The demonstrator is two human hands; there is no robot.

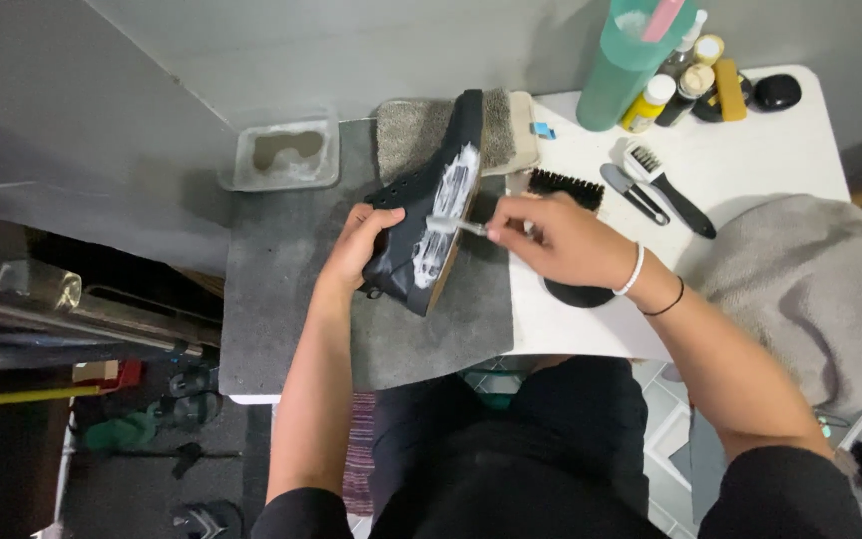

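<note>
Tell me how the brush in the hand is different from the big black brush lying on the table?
The small brush is thin, pale and foamy, held by the right hand against the black shoe. The big black brush is wide, dark and looks dry, and nobody touches it. Both have bristles.

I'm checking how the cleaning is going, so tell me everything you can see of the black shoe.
The black shoe is a high-top with a smooth, leather-like upper and a tan edge along the sole. It lies tipped on its side, sole turned up, over a grey mat, its toe end toward a folded grey towel. White foam covers much of the sole. The left hand grips the upper from the side, and the right hand presses a small brush into the foam.
</note>
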